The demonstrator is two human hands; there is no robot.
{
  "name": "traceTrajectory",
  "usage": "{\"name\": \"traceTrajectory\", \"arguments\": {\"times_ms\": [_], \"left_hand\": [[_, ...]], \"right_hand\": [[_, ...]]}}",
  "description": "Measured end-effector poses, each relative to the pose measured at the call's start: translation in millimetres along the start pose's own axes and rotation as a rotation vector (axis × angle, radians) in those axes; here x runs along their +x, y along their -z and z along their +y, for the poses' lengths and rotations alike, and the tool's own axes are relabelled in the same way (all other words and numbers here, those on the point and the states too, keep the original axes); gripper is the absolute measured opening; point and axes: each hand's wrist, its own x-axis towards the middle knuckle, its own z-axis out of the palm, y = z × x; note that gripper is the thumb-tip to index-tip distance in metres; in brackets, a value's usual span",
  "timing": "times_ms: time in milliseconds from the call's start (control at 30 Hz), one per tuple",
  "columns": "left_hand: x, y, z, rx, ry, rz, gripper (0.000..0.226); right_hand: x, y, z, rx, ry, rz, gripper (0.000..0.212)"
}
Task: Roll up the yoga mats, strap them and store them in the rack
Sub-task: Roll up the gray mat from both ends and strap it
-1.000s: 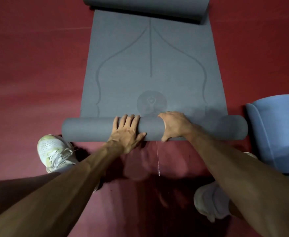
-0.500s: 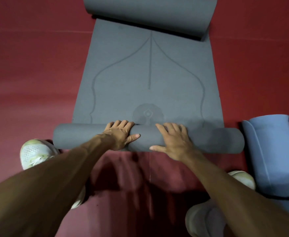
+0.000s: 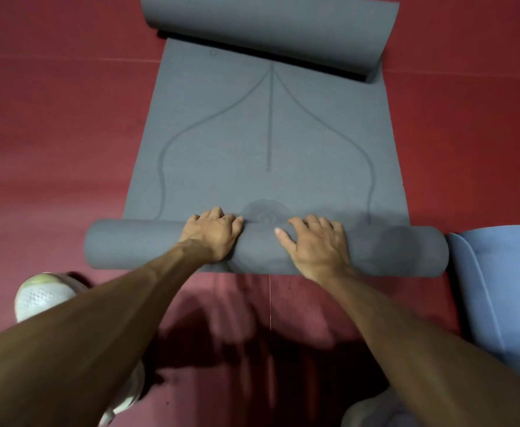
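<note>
A grey yoga mat (image 3: pixel 268 143) lies on the red floor, with a printed line pattern on its flat middle. Its near end is wound into a roll (image 3: pixel 135 245) that runs left to right in front of me. Both hands are on top of that roll. My left hand (image 3: pixel 212 234) grips it with the fingers curled over its far side. A little to the right, my right hand (image 3: pixel 317 245) lies spread on the roll, thumb out to the left, fingers draped over the crest. The mat's far end (image 3: pixel 268 23) curls back on itself into a loose roll.
A light blue rolled mat (image 3: pixel 499 288) lies at the right, close to the end of the grey roll. My white shoe (image 3: pixel 41 295) stands at the lower left and part of another shoe shows at the bottom right. Red floor (image 3: pixel 52 134) surrounds the mat.
The roll has moved forward over the printed circle and grown thicker. Both hands have shifted along with it, the left now curled over its top.
</note>
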Motion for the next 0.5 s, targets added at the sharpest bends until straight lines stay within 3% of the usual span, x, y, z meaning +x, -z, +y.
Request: {"name": "traceTrajectory", "arguments": {"times_ms": [133, 233, 300, 500], "left_hand": [[-11, -9, 14, 0.031, 0.095, 0.187, 0.050], [-17, -13, 20, 0.039, 0.102, 0.191, 0.054], [-15, -14, 20, 0.048, 0.087, 0.146, 0.058], [5, -9, 14, 0.041, 0.065, 0.108, 0.056]], "right_hand": [[31, 15, 1, 0.017, -0.015, -0.170, 0.055], [57, 26, 3, 0.096, -0.050, -0.363, 0.053], [63, 22, 4, 0.089, -0.057, -0.346, 0.051], [62, 11, 8, 0.151, -0.041, -0.090, 0.043]]}}
